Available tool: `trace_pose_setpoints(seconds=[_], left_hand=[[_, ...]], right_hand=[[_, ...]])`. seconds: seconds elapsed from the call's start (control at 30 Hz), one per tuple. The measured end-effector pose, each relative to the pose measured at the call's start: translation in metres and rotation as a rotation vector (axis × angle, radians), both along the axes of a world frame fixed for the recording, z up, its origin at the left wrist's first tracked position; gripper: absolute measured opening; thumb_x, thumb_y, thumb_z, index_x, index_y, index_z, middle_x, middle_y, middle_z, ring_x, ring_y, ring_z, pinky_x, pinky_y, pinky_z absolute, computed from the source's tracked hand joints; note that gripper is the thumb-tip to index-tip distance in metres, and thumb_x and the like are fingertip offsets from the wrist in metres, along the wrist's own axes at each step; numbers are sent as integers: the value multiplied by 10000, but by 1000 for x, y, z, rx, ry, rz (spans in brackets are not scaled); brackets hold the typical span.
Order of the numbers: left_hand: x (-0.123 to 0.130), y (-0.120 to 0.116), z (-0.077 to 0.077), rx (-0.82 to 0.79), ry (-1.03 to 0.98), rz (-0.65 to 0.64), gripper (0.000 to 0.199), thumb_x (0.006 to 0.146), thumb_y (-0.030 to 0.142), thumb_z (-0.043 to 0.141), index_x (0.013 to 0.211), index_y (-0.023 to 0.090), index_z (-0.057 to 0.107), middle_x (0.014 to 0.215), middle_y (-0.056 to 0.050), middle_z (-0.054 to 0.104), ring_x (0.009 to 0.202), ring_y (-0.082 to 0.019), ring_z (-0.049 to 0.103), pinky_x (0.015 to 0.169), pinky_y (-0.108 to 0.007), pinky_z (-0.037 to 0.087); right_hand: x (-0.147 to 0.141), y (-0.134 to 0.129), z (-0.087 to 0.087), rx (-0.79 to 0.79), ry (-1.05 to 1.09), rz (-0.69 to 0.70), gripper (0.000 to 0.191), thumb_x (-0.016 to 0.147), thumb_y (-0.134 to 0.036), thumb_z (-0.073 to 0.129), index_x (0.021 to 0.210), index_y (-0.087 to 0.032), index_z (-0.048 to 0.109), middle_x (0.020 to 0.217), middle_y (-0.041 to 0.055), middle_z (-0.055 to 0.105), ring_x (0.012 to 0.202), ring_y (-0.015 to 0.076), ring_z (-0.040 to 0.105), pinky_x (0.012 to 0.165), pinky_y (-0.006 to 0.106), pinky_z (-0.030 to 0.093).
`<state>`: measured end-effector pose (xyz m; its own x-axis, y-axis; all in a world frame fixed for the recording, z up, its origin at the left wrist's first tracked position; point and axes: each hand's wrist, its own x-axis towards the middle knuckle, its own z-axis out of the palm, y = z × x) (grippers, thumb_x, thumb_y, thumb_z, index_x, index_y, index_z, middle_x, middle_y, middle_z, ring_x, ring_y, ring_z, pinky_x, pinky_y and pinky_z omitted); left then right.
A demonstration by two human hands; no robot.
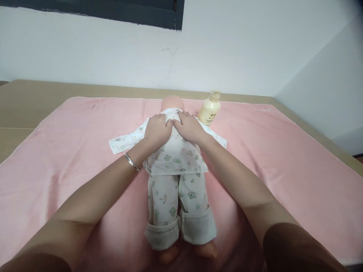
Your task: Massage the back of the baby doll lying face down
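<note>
A baby doll (172,102) lies stretched out with its head away from me; its head shows smooth, with no facial features in sight. It wears a white printed top (176,160) and matching trousers (166,196) with rolled-up cuffs. My left hand (157,130) rests flat on the left side of the doll's upper body, below a silver bangle on the wrist. On the right side of the upper body lies my right hand (188,126), also flat. The two thumbs meet near the middle. Neither hand grips anything.
Under the doll a pink blanket (85,158) covers most of a wooden table (22,102). A pale yellow pump bottle (209,109) stands just right of the doll's head. Behind the table rises a white wall (227,49) with a dark frame (113,11).
</note>
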<state>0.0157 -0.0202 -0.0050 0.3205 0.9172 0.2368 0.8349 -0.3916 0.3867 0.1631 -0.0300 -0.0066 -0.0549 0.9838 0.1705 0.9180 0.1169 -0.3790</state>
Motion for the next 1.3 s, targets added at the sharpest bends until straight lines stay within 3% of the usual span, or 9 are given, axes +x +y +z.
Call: trace_pose_setpoints(seconds=[0.17,0.3,0.4,0.57,0.67,0.83,0.93,1.13,1.3], left_hand=[[0,-8,8,52,56,-31,382,973,234,339,1051,114,692,1116,-218,718,1129,-352,661,1027,-473,500],[-11,9,11,-137,57,-33,441,983,370,336,1016,146,714,1101,-193,749,1042,-357,693,891,-459,535],[-15,15,12,-173,57,-14,538,1008,423,257,1045,141,714,1128,-193,750,1047,-348,691,887,-450,536],[-6,-7,19,-94,203,-13,438,999,284,309,1087,81,687,1171,-235,704,1142,-337,661,1007,-447,512],[-4,-10,20,-99,222,-30,371,969,205,343,1063,97,685,1154,-218,700,1134,-315,662,1019,-422,507],[-9,12,9,-128,61,-39,445,1001,271,254,1097,123,663,1184,-180,720,1095,-303,673,955,-417,530],[-9,16,3,-98,25,-35,470,1001,269,234,1116,106,659,1224,-191,712,1115,-296,666,993,-418,521],[-7,14,0,-52,46,-32,476,1009,265,239,1150,72,650,1219,-209,703,1156,-299,650,1056,-427,504],[-4,-14,14,-12,218,9,460,1019,253,260,1171,53,645,1188,-231,705,1138,-343,672,973,-455,539]], right_hand=[[-6,-12,11,-43,-37,6,513,1057,-359,304,1385,-57,558,1474,232,572,1369,369,533,1147,511,411],[-25,-34,20,8,-251,-21,482,1057,-252,285,1280,26,610,1281,276,664,1260,392,595,1097,497,437],[-27,-36,24,-34,-239,3,458,1061,-267,309,1232,-8,646,1214,250,690,1181,362,642,1020,451,488],[-10,-14,20,-110,-67,-35,561,1085,-410,307,1362,0,571,1478,259,553,1415,379,485,1150,471,404],[-13,-18,19,-95,-94,-78,568,1090,-392,293,1375,24,555,1442,263,579,1403,389,484,1160,482,385],[-31,-44,27,-47,-242,-25,484,1073,-288,319,1283,45,600,1295,274,654,1275,383,574,1110,459,423],[-26,-40,24,-24,-199,3,462,1062,-272,324,1286,20,603,1306,264,655,1278,362,581,1107,449,435],[-6,-6,3,-24,-35,35,587,1055,-348,314,1507,3,446,1617,242,415,1517,341,378,1249,469,297],[3,-8,15,-85,2,73,614,1046,-375,322,1524,-4,427,1635,239,388,1532,350,358,1262,482,279]])
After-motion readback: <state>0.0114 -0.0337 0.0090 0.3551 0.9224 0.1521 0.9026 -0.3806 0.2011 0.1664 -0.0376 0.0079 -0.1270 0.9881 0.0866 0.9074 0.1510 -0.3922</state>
